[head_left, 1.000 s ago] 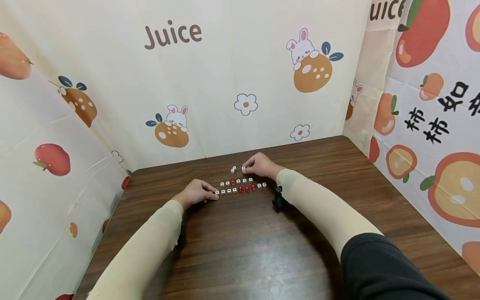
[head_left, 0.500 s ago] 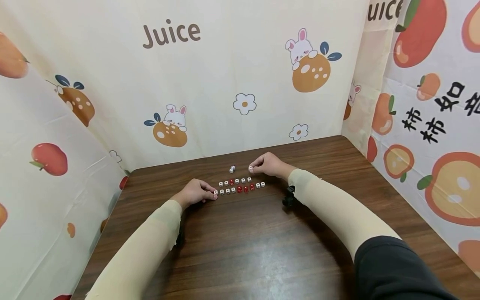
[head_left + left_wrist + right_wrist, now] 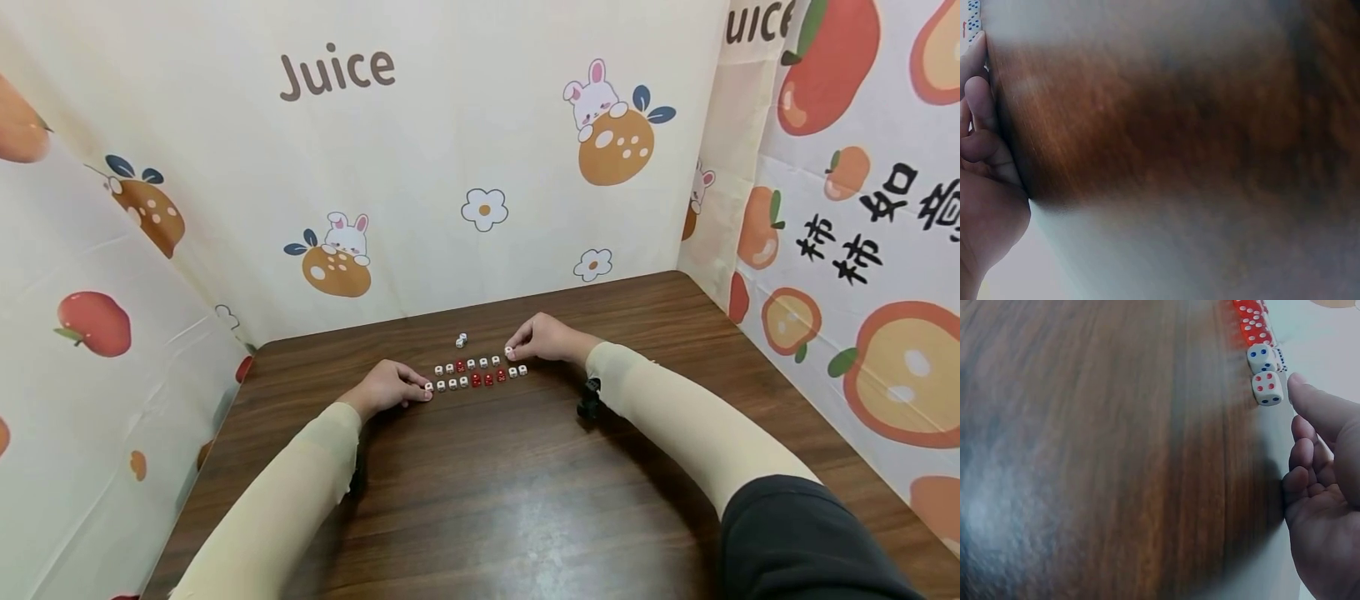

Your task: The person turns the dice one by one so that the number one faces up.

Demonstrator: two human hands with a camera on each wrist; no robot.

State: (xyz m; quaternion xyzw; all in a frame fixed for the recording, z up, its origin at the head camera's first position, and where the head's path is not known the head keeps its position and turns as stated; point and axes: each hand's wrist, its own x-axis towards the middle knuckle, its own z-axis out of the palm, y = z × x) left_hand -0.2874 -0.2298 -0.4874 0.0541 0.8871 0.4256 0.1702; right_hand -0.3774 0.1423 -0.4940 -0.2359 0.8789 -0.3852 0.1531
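Observation:
Two rows of small dice lie across the table. The front row has white dice (image 3: pixel 452 384) on both sides of several red dice (image 3: pixel 488 379); the back row is white with one red die (image 3: pixel 461 366). My left hand (image 3: pixel 382 388) pinches the white die (image 3: pixel 429 387) at the front row's left end. At the back row's right end, my right hand (image 3: pixel 549 338) holds a white die (image 3: pixel 508 352) between thumb and fingers. In the right wrist view that die is hidden; the front row's end die (image 3: pixel 1267 389) shows beside the thumb.
Two more white dice (image 3: pixel 461 340) sit close together behind the rows. The brown wooden table (image 3: pixel 480 500) meets a printed curtain (image 3: pixel 420 250) at the back, with more printed cloth at both sides.
My right hand has carried its white die rightward from near the two rear dice, then forward to the back row's right end. My left hand stays at its die.

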